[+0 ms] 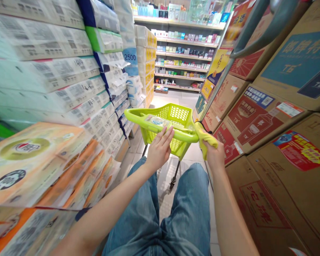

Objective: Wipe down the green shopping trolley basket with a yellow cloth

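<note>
A lime-green cart (138, 117) stands in the middle of the frame, in a narrow shop aisle, straight ahead of the person's jeans-clad knees (176, 213).

The left hand (158, 149) lies flat, fingers (167, 134) stretched out and close together, with the fingertips touching the near edge of the handle panel (157, 121). It grips nothing. An open palm laid like this probably just steadies the light cart.

The right hand (216, 154) is curled into a fist around a yellow cloth (204, 137). The cloth bunches up out of the top of the fist and touches the right end of the cart's handle. Balling it up likely makes the loose fabric firm and stops it trailing.

So the cart sits just beyond both hands, a little above them in the picture. The left hand meets it at centre and the right hand, with the cloth, at its right corner. The mesh basket (180, 114) looks bare inside, though its bottom is partly hidden. One wheel (172, 184) shows on the tiled floor (164, 199) between the knees.

Wrapped tissue packs (56, 89) are stacked along the left of the frame and cardboard boxes (256, 117) fill the right, pressing close to both arms. Stocked shelves (184, 53) cross the upper centre, well beyond the cart.
</note>
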`<act>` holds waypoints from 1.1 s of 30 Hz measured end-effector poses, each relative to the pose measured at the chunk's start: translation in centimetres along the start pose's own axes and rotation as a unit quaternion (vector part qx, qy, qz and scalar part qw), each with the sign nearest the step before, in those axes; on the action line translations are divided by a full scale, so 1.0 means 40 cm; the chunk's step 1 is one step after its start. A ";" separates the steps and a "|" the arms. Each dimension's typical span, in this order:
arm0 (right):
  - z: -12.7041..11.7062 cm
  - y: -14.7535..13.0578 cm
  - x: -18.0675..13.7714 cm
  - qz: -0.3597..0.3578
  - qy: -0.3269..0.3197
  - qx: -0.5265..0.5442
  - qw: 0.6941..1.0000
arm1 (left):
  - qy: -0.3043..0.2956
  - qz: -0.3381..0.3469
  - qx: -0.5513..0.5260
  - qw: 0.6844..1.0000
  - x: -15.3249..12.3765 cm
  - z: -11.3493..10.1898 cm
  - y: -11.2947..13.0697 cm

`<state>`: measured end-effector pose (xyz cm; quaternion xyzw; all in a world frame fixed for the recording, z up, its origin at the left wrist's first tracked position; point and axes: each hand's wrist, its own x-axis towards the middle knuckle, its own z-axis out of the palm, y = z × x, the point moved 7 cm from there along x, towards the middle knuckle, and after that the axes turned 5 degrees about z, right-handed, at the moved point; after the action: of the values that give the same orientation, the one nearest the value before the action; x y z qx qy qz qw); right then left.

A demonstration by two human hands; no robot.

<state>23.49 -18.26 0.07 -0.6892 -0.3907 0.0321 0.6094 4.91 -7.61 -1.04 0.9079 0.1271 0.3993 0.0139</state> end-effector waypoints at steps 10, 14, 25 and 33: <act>0.190 -0.211 -0.145 -0.174 -0.066 -0.329 0.926 | 0.007 -0.003 -0.020 1.000 -0.001 -0.009 0.010; 0.192 -0.211 -0.147 -0.190 -0.099 -0.321 0.922 | -0.001 0.006 -0.010 1.000 0.001 -0.015 0.001; -0.012 -0.016 0.001 -0.049 -0.045 -0.074 0.995 | 0.007 0.019 0.009 1.000 0.000 -0.005 0.004; 0.098 -0.164 -0.115 -0.119 -0.002 -0.301 0.946 | 0.011 0.003 -0.001 1.000 -0.006 0.003 0.003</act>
<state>15.00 -18.04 2.75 -0.7892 -0.4625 -0.1582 0.3717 4.89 -7.77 -1.28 0.9038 0.1242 0.4093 0.0118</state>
